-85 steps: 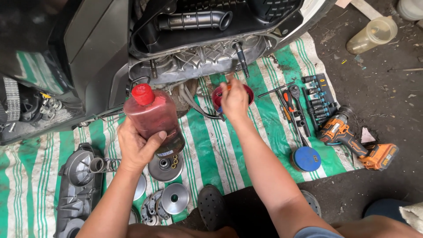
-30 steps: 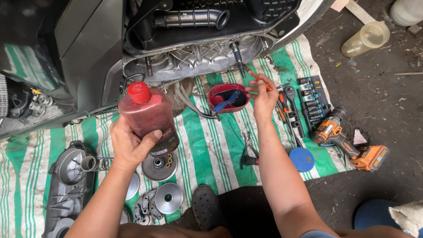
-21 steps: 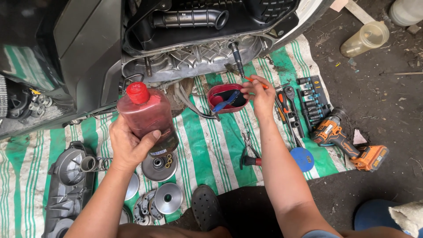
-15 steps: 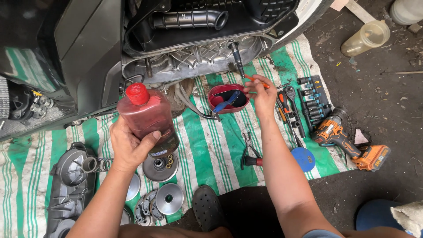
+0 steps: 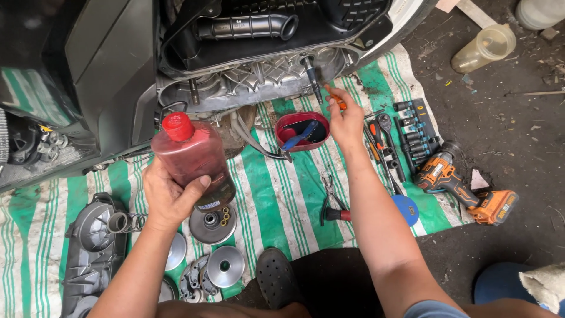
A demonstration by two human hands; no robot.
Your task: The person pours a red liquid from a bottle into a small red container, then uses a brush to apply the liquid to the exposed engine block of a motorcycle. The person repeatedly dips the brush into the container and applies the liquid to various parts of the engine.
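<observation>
Left hand (image 5: 168, 197) clamped around a red-capped bottle (image 5: 194, 162) — right hand (image 5: 346, 121) pinching an orange-handled tool (image 5: 334, 99) above the red tray (image 5: 303, 131).

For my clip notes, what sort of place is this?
Probably an informal scooter repair spot on bare ground: an opened engine case, a cordless drill beside a socket set, and pulley parts on a striped tarp.

A translucent plastic bottle of dark red liquid with a red cap (image 5: 191, 162) is held upright, a small pale label (image 5: 209, 204) low on its side near the base.
</observation>
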